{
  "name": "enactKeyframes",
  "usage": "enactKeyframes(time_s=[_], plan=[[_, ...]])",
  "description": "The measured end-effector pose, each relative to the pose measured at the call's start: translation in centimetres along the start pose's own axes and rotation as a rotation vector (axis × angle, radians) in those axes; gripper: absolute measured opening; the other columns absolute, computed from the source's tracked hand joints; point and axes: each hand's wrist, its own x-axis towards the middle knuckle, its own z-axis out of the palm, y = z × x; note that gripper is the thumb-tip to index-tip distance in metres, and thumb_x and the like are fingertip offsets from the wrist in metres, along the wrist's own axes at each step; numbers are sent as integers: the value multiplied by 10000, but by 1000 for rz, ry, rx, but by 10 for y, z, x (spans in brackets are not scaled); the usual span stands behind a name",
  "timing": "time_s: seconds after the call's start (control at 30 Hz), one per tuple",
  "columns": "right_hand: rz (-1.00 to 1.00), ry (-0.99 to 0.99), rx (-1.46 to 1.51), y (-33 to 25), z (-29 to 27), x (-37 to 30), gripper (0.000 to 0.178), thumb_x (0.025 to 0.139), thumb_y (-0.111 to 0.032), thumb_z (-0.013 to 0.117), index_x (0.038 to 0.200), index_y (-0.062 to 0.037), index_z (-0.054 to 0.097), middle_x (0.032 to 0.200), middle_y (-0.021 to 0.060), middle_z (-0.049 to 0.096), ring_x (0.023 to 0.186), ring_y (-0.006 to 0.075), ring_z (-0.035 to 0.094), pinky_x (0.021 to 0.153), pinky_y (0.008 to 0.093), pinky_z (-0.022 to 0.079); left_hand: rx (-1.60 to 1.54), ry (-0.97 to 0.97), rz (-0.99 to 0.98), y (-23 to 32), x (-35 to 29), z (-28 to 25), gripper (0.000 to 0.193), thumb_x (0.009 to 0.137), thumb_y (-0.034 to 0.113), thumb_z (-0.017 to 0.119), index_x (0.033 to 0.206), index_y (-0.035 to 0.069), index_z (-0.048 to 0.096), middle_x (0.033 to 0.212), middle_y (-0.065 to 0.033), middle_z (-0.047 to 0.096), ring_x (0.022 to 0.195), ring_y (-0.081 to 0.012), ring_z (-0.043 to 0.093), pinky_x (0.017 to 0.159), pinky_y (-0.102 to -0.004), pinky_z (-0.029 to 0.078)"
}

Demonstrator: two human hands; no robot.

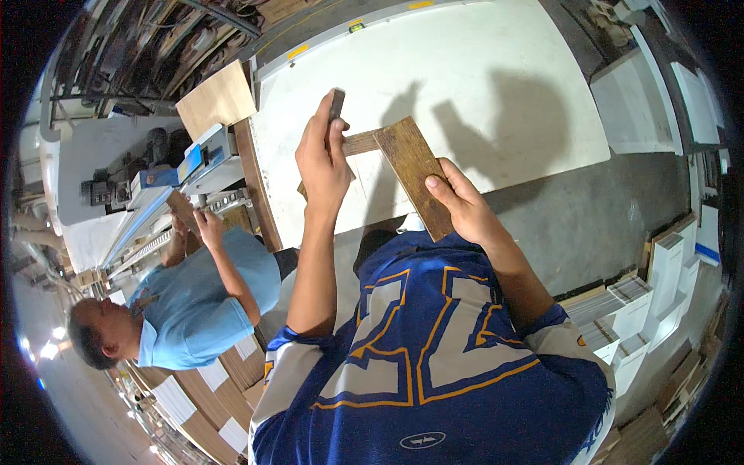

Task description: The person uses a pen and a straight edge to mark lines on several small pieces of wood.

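Note:
Above a large white panel (480,70) I hold a piece made of brown wooden boards. My right hand (465,201) grips the lower right edge of its wide flat board (415,174), thumb on the face. A short crosspiece (362,142) runs from that board's upper left edge to a second, narrower board (336,107). Around this second board my left hand (324,159) is closed, hiding most of it; only its upper end and a lower corner show. Whether the parts are fixed together, I cannot tell.
On the left, a person in a light blue shirt (201,302) holds a brown board (183,211) beside a machine with a long rail (136,225). A level (356,29) lies along the panel's far edge. White stacked pieces (647,294) stand at the right.

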Motion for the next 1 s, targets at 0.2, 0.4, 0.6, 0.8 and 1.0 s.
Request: enactKeyframes(time_s=[0.2,0.4,0.6,0.8,1.0], plan=[[41,80,64,7,-9,-1,357,1120,-324,477,1257,2,532,1017,32,585,944,103,538,870,270,473,-38,-85,350,8,-26,26,493,892,-138,558,1323,80,658,1118,-183,686,1016,-332,670,873,-405,533],[35,137,147,2,-14,5,351,1118,-316,483,1261,0,535,1019,30,587,940,98,539,865,264,470,42,-172,367,14,-41,37,515,867,-118,567,1311,111,689,1013,-154,704,904,-319,646,814,-397,525],[-7,273,186,3,-28,20,347,1106,-325,506,1246,-12,566,1020,27,618,941,93,567,860,263,488,-23,-300,489,18,-77,46,526,828,-48,609,1296,164,723,941,-87,692,886,-280,645,818,-402,543],[23,285,293,10,-40,33,374,1095,-339,527,1274,-13,563,1017,30,632,911,100,593,829,273,513,-81,-517,585,20,-78,35,492,816,-93,577,1238,104,736,1085,-156,725,979,-321,680,860,-423,550],[23,252,239,7,-32,36,372,1098,-323,526,1293,-8,559,1035,33,633,929,100,587,852,264,497,-6,-175,410,22,-30,47,490,846,-83,577,1259,133,727,1066,-119,729,951,-294,682,853,-415,549]])
